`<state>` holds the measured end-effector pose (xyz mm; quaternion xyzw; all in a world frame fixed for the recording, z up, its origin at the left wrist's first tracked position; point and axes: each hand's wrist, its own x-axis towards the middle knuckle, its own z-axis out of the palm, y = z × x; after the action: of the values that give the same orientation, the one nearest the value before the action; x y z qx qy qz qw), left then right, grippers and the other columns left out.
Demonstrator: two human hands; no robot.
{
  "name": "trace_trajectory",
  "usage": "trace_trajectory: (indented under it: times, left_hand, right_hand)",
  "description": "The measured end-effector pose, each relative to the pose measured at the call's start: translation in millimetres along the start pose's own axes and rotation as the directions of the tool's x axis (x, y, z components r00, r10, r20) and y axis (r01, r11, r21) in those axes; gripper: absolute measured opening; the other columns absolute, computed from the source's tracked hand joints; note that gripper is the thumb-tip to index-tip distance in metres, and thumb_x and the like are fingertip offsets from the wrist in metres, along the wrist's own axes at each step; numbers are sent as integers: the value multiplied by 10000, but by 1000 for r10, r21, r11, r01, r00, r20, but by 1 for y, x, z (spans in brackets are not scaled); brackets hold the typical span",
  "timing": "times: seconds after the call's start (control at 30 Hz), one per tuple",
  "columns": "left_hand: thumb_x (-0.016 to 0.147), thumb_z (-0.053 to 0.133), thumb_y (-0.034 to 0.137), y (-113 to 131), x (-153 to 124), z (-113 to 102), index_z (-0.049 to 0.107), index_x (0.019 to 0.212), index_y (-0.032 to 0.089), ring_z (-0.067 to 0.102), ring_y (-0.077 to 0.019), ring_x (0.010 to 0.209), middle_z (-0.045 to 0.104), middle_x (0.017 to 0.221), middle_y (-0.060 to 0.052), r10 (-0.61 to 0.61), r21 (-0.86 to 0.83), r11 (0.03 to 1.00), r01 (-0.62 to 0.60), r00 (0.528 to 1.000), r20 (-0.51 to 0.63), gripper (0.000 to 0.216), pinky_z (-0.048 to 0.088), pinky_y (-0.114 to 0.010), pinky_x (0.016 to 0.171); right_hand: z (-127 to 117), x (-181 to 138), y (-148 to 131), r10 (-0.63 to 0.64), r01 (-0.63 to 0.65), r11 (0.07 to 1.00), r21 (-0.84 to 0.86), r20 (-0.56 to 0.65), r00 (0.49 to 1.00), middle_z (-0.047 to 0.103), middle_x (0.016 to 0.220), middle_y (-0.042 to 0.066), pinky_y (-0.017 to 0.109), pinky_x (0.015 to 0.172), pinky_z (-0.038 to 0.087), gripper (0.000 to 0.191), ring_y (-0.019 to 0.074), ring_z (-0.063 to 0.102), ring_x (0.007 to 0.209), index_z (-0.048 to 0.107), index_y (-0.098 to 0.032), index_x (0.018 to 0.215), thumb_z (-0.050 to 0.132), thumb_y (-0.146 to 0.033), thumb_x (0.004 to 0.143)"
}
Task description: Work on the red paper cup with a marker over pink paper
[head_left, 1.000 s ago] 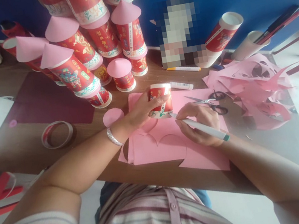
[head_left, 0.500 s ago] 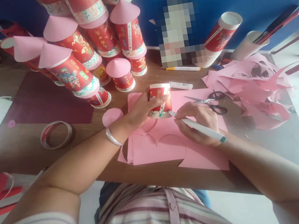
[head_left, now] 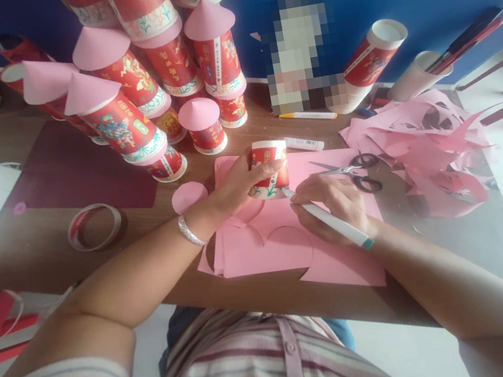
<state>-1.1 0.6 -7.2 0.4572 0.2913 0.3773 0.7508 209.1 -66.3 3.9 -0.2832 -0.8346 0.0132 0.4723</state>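
Note:
My left hand (head_left: 250,182) is wrapped round a red paper cup (head_left: 274,157) with a white band near its lower edge, where green plant shapes are drawn. In my right hand (head_left: 331,204) is a white marker pen (head_left: 342,225) with a green end, its tip at the white band of the cup. Beneath both hands lie pink paper sheets (head_left: 257,255) with curved cut lines. Scissors (head_left: 349,169) with black handles rest on the paper just beyond my right hand. A white glue stick (head_left: 304,143) lies behind the cup.
Several red cups with pink cone tops (head_left: 109,128) stand stacked at the back left. A tape roll (head_left: 94,227) and a pink paper disc (head_left: 189,196) lie left. Pink scraps (head_left: 438,151), a pen holder (head_left: 420,75) and another red cup stack (head_left: 370,62) are to the right.
My right hand and the marker have shifted slightly left along the cup's white band. The left hand and the cup stay where they were.

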Motion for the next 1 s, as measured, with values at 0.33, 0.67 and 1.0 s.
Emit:
trace_trajectory:
  times: [0.33, 0.67, 1.0]
  left_hand:
    - [786, 1058, 468, -1, 2, -1, 642, 1020, 217, 704, -143, 808, 714, 911, 18, -6, -17, 1000, 6, 1000, -1, 540, 601, -267, 724]
    - [823, 1028, 510, -1, 1, -1, 637, 1038, 218, 685, -133, 790, 682, 888, 29, 5, 32, 999, -5, 1000, 5, 534, 579, -252, 699]
    - [783, 1044, 497, 1, 2, 0, 618, 993, 220, 675, -127, 783, 686, 897, 24, -11, 26, 1000, 11, 1000, -6, 550, 578, -252, 690]
  right_hand:
    - [2, 0, 0, 0, 0, 1000, 18, -18, 1000, 780, 853, -20, 293, 600, 639, 297, 169, 770, 675, 677, -291, 1133, 703, -23, 1009]
    - [-1, 1, 0, -21, 21, 1000, -2, 13, 1000, 791, 873, -5, 279, 656, 672, 241, 165, 791, 710, 665, -258, 1155, 695, -44, 1048]
    - [-1, 1, 0, -19, 19, 1000, 1, 22, 1000, 806, 880, -13, 292, 650, 674, 248, 172, 812, 731, 664, -275, 1170, 682, -53, 1060]
